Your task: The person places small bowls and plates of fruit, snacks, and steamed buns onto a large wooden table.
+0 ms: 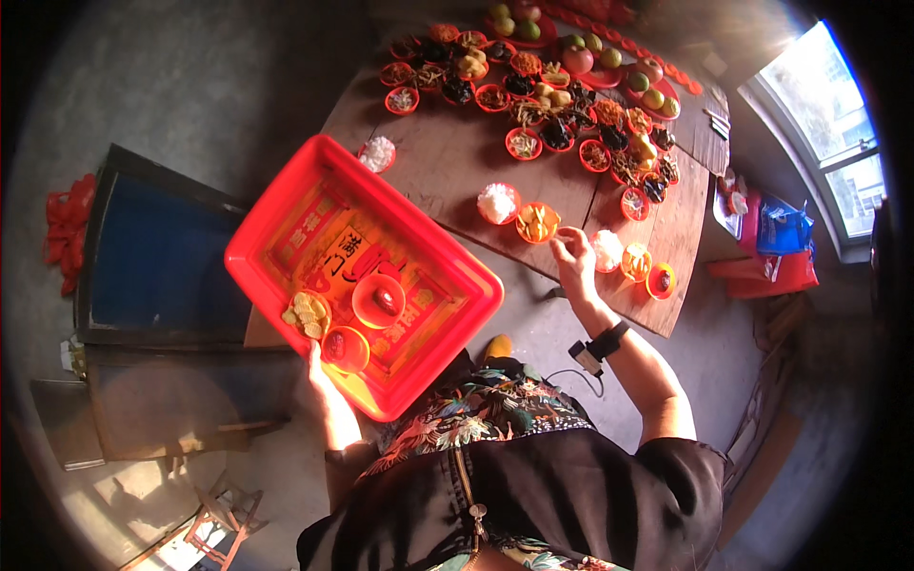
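My left hand (318,362) grips the near left wall of a red plastic tray (457,265), which is tilted in front of my body. A printed sheet with writing covers its floor. In the tray sit a bowl of round yellow biscuits (308,314) and two small orange-red bowls, an upper one (371,305) and a lower one (345,350), each with a dark red wrapped-looking piece. Over the table's near edge is my right hand (577,258), its fingers loosely bent and seemingly empty. Its fingertips are right beside a bowl of yellow slices (537,223); whether they touch the rim is unclear.
The wooden table (443,193) bears white-filled bowls (498,203), several small bowls of dried foods (523,144) and red plates of fruit (580,60). Near its right corner stands a small bowl (660,280). Blue-faced panels (161,250) and a wooden stool (226,517) are at left.
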